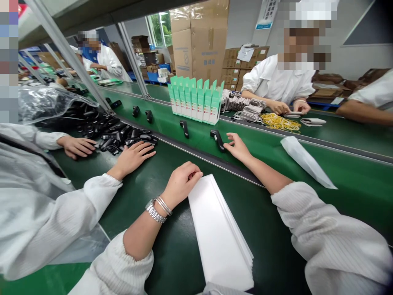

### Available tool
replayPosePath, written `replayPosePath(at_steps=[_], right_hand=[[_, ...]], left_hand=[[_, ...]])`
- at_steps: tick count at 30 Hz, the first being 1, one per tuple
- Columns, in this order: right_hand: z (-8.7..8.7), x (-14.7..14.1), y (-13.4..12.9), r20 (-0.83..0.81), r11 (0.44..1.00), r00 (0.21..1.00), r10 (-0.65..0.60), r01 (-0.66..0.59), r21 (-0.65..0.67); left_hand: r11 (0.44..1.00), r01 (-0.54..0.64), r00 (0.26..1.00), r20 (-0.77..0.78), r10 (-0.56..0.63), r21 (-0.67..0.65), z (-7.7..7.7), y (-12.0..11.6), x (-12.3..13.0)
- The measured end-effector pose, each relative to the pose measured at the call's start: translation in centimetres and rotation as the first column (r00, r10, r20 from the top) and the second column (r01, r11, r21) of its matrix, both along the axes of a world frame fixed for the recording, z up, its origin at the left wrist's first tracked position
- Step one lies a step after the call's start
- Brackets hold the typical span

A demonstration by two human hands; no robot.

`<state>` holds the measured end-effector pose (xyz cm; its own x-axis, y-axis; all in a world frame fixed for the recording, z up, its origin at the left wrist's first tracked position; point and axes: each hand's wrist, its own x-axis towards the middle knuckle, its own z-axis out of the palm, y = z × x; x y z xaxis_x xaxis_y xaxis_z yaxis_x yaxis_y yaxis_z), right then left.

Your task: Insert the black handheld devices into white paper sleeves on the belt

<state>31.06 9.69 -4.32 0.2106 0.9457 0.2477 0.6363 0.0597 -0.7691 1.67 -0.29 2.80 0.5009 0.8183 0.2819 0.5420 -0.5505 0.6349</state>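
Note:
My left hand (183,182), wearing a watch and bangles, is closed at the top corner of a stack of flat white sleeves (219,237). Its thumb and fingers pinch together there, seemingly on the top sleeve's edge. Out over the green belt, my right hand (239,148) has its fingers spread. Its fingertips are at the lower end of a black handheld device (217,140) that resembles a scanner or thermometer, not wrapped round it; contact is hard to tell. A filled white sleeve (308,162) lies on the belt to the right of this hand.
Several more black devices lie on the belt (260,147), and a heap of them (123,135) is at left beside a co-worker's hands (132,157). Green and white boxes (196,102) stand across the belt. Another co-worker (282,86) handles grey bundles near yellow rubber bands (281,122).

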Motion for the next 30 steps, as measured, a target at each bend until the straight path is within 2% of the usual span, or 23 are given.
replayPosePath(at_steps=[7,11,15,18,22,24,27,30], right_hand=[[-0.2,0.1,-0.1,0.099,1.0,0.995,-0.014,0.015,-0.007],[0.0,0.0,-0.2,0.126,0.999,0.992,-0.014,0.018,-0.035],[0.4,0.0,-0.5,0.21,0.998,0.977,-0.023,0.035,-0.054],[0.8,0.0,-0.9,0.314,0.995,0.948,-0.053,0.076,-0.06],[1.1,0.1,-1.3,0.371,0.99,0.925,-0.079,0.116,-0.077],[1.2,0.1,-1.1,0.288,0.991,0.953,-0.097,0.119,-0.06],[1.8,-0.6,-0.8,-0.051,0.996,0.994,-0.093,0.093,-0.01],[3.2,-2.7,-1.1,-0.406,0.998,0.913,0.039,-0.014,0.065]], left_hand=[[0.999,-0.033,0.999,-0.032,0.033,-0.011,-0.4,-0.1,-0.1],[0.991,-0.12,0.973,-0.204,0.105,-0.065,-0.2,0.3,-1.1],[0.986,-0.06,0.945,-0.328,0.006,-0.155,0.2,0.6,-2.0],[0.982,-0.017,0.949,-0.311,-0.043,-0.189,0.2,0.7,-2.0],[0.988,-0.013,0.957,-0.29,-0.032,-0.152,0.1,0.5,-1.4],[0.993,-0.019,0.962,-0.271,-0.014,-0.117,0.0,0.4,-1.1],[0.998,-0.011,0.975,-0.22,-0.004,-0.065,-0.1,0.5,-0.8],[0.999,0.002,0.985,-0.172,-0.009,-0.036,-0.1,0.7,-0.8]])
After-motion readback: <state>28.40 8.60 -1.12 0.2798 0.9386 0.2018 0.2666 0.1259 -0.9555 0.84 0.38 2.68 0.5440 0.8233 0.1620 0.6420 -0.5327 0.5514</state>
